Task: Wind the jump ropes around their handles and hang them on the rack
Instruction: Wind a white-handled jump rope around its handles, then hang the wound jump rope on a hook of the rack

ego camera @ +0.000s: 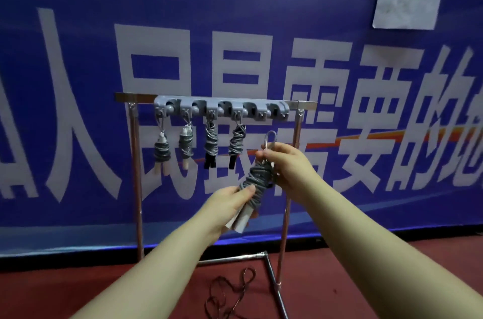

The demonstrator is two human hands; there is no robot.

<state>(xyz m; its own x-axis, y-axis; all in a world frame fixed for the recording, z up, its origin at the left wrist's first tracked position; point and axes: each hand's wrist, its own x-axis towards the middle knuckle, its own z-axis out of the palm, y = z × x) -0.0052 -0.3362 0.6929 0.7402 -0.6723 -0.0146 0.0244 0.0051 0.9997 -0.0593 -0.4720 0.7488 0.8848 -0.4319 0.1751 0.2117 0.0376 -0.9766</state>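
From the head camera, looking slightly down, a person stands before a low metal rack (136, 161) set against a blue banner (78, 4) with large white characters. A grey hook strip (222, 107) runs along the rack's top bar. Four wound jump ropes already hang from it side by side: two with pale handles on the left (161, 152) (186, 144), two with black handles beside them (210, 144) (236, 142). The hook at the strip's right end looks free.

The left hand (230, 203) grips the lower part of a fifth bundle (254, 182), its fingers curled round the pale handles where they stick out below the grey coils. The right hand (285, 161) pinches the top of the same bundle, just under a small loop of rope (270, 139) that stands up above the fingers. The bundle is held tilted in the air, in front of the rack's right post and below the free hook, not yet touching the strip.

On the red floor (392, 279), by the rack's foot, a dark rope (230, 292) lies loose and uncoiled.

So the job seems well along: four are hung, the fifth is wound and appears ready to be lifted onto the last hook, and the rope on the floor likely remains to be wound, though where it would hang I cannot tell.
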